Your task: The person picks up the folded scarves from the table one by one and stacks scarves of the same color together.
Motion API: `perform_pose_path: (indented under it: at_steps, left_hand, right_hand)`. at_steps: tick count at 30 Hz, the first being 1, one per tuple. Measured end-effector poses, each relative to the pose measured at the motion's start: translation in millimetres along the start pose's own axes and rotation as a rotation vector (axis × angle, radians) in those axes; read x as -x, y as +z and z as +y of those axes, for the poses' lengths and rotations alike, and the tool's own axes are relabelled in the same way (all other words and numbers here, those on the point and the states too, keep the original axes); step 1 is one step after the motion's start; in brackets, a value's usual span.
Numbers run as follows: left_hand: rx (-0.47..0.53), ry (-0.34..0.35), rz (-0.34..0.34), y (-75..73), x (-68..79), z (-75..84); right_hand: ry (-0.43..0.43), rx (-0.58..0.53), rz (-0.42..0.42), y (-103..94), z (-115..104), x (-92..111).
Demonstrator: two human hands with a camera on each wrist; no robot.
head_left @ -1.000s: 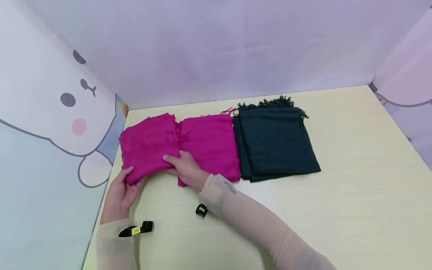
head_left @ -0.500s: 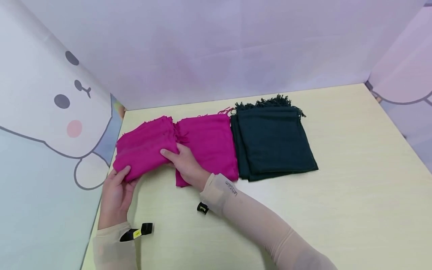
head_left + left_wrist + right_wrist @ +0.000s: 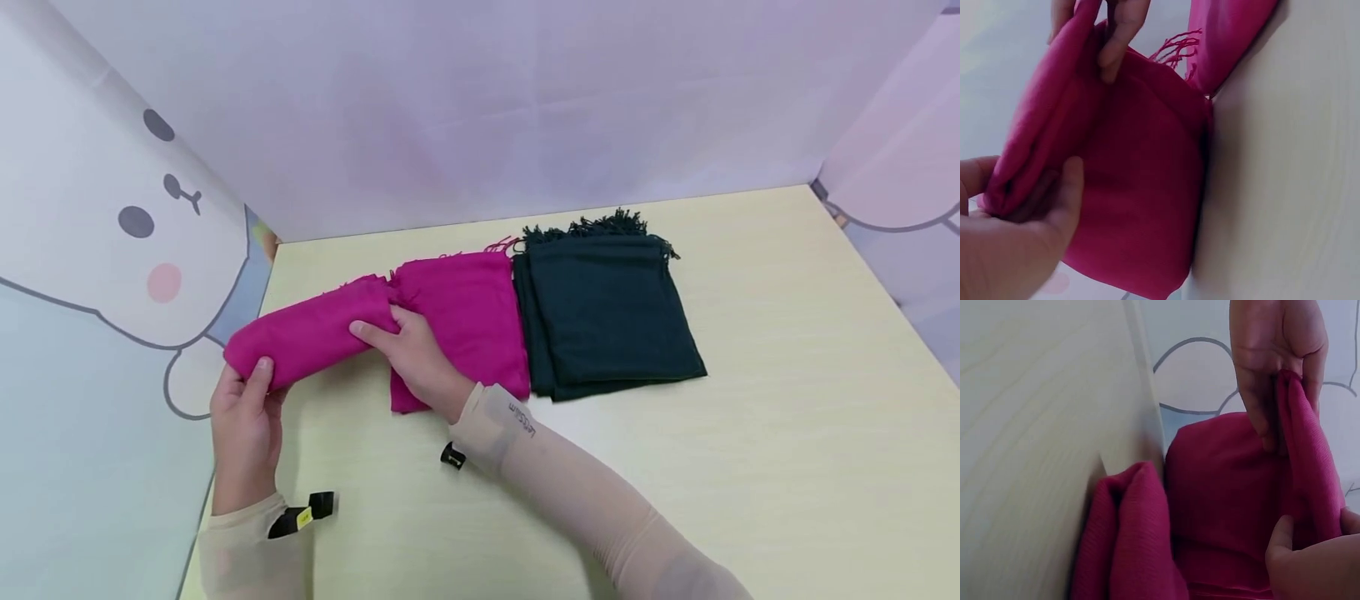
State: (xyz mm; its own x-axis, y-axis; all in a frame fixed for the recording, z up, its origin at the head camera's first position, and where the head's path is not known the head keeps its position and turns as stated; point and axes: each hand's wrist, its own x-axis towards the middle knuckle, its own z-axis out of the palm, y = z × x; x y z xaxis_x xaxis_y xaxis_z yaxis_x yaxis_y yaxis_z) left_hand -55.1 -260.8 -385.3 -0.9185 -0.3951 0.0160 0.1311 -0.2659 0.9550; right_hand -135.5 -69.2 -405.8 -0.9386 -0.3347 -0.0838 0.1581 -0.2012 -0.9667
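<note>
A magenta folded scarf [image 3: 315,329] with fringe lies at the table's left end, its near part raised off the table. My left hand [image 3: 247,425] grips the raised part at its left end, thumb on the near side. Farther right along the same edge, my right hand [image 3: 416,350] pinches it between thumb and fingers. In the left wrist view the lifted layer [image 3: 1041,119] stands up as a thick fold, while the rest of the cloth lies below it. A second magenta scarf [image 3: 476,308], folded flat, lies partly behind my right hand.
Beside the second magenta scarf lies a dark green folded scarf [image 3: 615,308], its fringe toward the back wall [image 3: 525,125]. The pale wooden table [image 3: 795,400] extends to the right. A printed cloth wall [image 3: 90,375] borders the left edge.
Both hands have raised the scarf's near edge and tipped it back, so it now looks like a narrow thick roll. My left hand has moved slightly up and left.
</note>
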Motion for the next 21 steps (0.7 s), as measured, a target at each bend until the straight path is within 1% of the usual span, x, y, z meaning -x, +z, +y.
perform_pose_path:
  at_steps: [3,7,10,14,17,21]
  left_hand:
    - [0.034,0.054,-0.01,-0.5,2.6,2.9]
    - [0.018,0.104,-0.032,-1.1,4.8,3.8]
    - [0.0,0.133,-0.062,-1.0,5.8,4.8]
    - [0.014,0.179,-0.101,1.3,5.0,6.6]
    - [0.026,0.203,-0.118,4.6,5.1,7.8]
    - [0.047,0.218,-0.137,9.1,5.7,9.6]
  right_hand:
    - [-0.034,0.01,-0.029,0.1,-4,5]
    - [-0.09,0.022,-0.053,-2.3,-9,10]
    - [-0.125,0.028,-0.061,-4.6,-12,12]
    - [-0.168,0.029,-0.07,-6.6,-16,12]
    - [-0.193,0.015,-0.078,-8.7,-18,12]
    - [-0.208,0.007,-0.08,-12.8,-21,11]
